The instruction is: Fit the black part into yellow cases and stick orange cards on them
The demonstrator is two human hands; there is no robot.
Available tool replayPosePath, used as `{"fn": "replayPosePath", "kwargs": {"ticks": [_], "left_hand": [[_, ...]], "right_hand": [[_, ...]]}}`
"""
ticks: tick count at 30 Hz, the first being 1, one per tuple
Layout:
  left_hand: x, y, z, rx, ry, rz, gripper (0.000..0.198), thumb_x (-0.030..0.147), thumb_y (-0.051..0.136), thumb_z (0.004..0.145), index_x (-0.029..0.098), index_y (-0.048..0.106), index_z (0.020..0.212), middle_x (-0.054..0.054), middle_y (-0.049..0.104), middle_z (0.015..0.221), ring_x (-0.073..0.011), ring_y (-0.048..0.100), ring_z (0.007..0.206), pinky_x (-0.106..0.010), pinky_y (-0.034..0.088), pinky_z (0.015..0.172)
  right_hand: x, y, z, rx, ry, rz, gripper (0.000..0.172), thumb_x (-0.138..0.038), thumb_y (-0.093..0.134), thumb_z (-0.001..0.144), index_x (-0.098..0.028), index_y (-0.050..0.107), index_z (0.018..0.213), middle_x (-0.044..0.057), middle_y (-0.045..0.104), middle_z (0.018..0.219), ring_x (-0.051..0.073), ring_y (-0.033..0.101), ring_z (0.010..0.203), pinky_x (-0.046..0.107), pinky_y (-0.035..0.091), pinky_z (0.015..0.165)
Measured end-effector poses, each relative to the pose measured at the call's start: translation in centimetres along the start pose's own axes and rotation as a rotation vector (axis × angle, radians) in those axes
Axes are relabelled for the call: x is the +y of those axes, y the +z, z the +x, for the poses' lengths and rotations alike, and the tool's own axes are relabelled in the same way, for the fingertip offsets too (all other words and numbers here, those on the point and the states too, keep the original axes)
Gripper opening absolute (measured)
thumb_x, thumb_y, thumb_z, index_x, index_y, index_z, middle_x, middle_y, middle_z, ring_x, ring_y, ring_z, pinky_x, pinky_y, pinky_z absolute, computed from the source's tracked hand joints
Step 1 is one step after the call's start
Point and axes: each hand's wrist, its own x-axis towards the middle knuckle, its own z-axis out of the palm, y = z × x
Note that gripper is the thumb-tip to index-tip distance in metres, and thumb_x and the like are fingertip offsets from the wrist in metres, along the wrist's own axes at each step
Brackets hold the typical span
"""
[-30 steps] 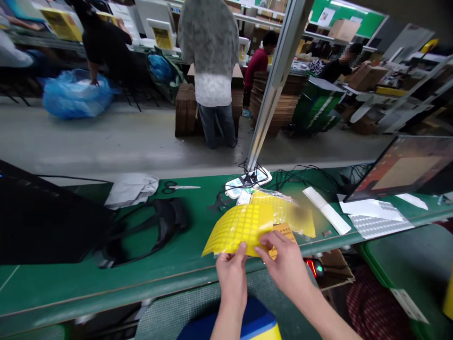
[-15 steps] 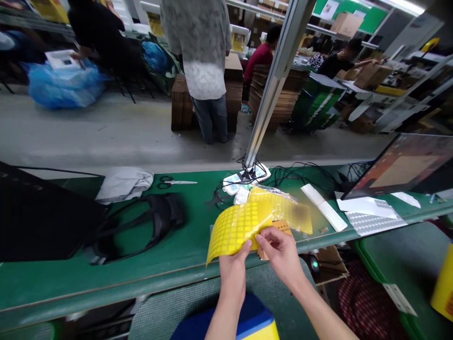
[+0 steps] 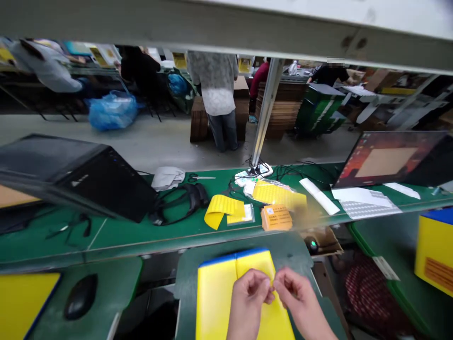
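Note:
My left hand (image 3: 252, 293) and my right hand (image 3: 292, 292) are close together, thumbs and fingertips pinched and nearly touching. Anything between them is too small to make out. Just below both hands lies a yellow box (image 3: 215, 300) with a blue far edge and a seam down its top, partly covered by the hands. Beyond it, on the green bench, a curled yellow sheet of round stickers (image 3: 224, 206) rests over a small clear bag (image 3: 249, 213). To its right sits a stack of orange printed cards (image 3: 276, 218), with more yellow sticker sheets (image 3: 276, 194) behind.
A black computer case (image 3: 106, 184) and a black head strap (image 3: 182, 203) stand to the left, scissors (image 3: 200, 177) behind. A power strip (image 3: 253, 174) with cables lies by the metal post (image 3: 267, 108). The monitor (image 3: 385, 158) is at right. Co-workers are across the aisle.
The curled sticker sheet has left my hands and now lies on the bench. Both hands have come down and nearer, over the yellow box. The view has shifted, showing more of the box.

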Motion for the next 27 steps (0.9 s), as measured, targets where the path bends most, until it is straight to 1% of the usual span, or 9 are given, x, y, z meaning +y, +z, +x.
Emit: {"fn": "replayPosePath", "kwargs": {"ticks": [4,10,12,14,16,17,20,23,27], "left_hand": [[-2.4,-0.6,-7.3,0.026,0.042,0.117,0.027,0.039,0.069,0.071,0.015,0.061,0.065,0.001,0.056,0.055,-0.0112,0.05,0.055,-0.022,0.04,0.057],[-8.6,-2.4,-14.6,0.154,0.026,0.285,0.018,0.032,0.06,0.077,0.018,0.06,0.067,0.001,0.056,0.055,-0.0124,0.053,0.051,-0.022,0.039,0.053],[-9.9,-3.6,-16.5,0.263,0.071,0.435,0.014,0.034,0.059,0.078,0.02,0.065,0.079,0.0,0.064,0.059,-0.0156,0.059,0.054,-0.024,0.044,0.058],[-10.5,-5.5,-17.7,0.445,0.126,0.584,0.027,0.038,0.061,0.079,0.024,0.065,0.102,-0.002,0.072,0.077,-0.0202,0.066,0.067,-0.028,0.049,0.068],[-10.9,-7.9,-17.7,0.596,0.134,0.679,0.043,0.046,0.062,0.079,0.026,0.059,0.117,-0.006,0.073,0.104,-0.0259,0.068,0.09,-0.035,0.051,0.082],[-11.2,-9.1,-17.3,0.627,0.124,0.696,0.048,0.05,0.061,0.079,0.025,0.057,0.12,-0.008,0.069,0.116,-0.0285,0.065,0.101,-0.039,0.05,0.087],[-12.7,-11.5,-14.6,0.559,0.107,0.642,0.059,0.053,0.06,0.08,0.022,0.05,0.129,-0.012,0.057,0.134,-0.0324,0.055,0.12,-0.048,0.044,0.101],[-14.7,-12.0,-12.0,0.458,0.108,0.521,0.063,0.049,0.06,0.082,0.023,0.042,0.137,-0.012,0.055,0.136,-0.0311,0.053,0.122,-0.047,0.043,0.104],[-16.5,-11.8,-11.2,0.436,0.196,0.384,0.063,0.043,0.061,0.084,0.028,0.039,0.141,-0.009,0.05,0.141,-0.029,0.051,0.125,-0.044,0.042,0.106]], "right_hand": [[-0.9,1.6,-6.5,-0.058,0.006,-0.17,0.021,-0.033,0.058,0.086,-0.017,0.056,0.071,-0.001,0.055,0.065,0.012,0.048,0.06,0.023,0.035,0.056],[1.5,3.7,-12.4,-0.273,0.235,-0.002,0.018,-0.027,0.061,0.078,-0.017,0.053,0.065,-0.004,0.05,0.058,0.009,0.043,0.055,0.022,0.032,0.052],[2.5,4.5,-13.5,-0.313,0.253,0.025,0.02,-0.027,0.061,0.079,-0.017,0.051,0.064,-0.005,0.047,0.057,0.009,0.042,0.053,0.021,0.031,0.052],[3.2,5.4,-13.9,-0.308,0.246,0.007,0.021,-0.028,0.06,0.08,-0.017,0.051,0.064,-0.005,0.047,0.057,0.009,0.042,0.054,0.021,0.032,0.053],[3.6,6.5,-13.7,-0.263,0.211,-0.076,0.02,-0.029,0.057,0.083,-0.018,0.052,0.066,-0.005,0.048,0.059,0.01,0.043,0.056,0.022,0.032,0.054],[3.6,7.1,-13.4,-0.232,0.186,-0.14,0.02,-0.028,0.056,0.084,-0.019,0.052,0.067,-0.004,0.048,0.059,0.01,0.043,0.056,0.022,0.032,0.054],[3.7,9.3,-11.9,-0.133,0.102,-0.384,0.017,-0.026,0.053,0.086,-0.02,0.053,0.069,-0.004,0.051,0.058,0.011,0.044,0.053,0.023,0.03,0.053],[4.2,11.6,-10.6,-0.045,0.052,-0.606,0.014,-0.024,0.053,0.085,-0.021,0.056,0.072,-0.005,0.051,0.055,0.011,0.044,0.05,0.023,0.028,0.052],[5.1,13.7,-10.4,0.086,0.065,-0.767,0.017,-0.03,0.054,0.086,-0.022,0.06,0.073,-0.006,0.049,0.049,0.011,0.045,0.045,0.023,0.026,0.05]]}}
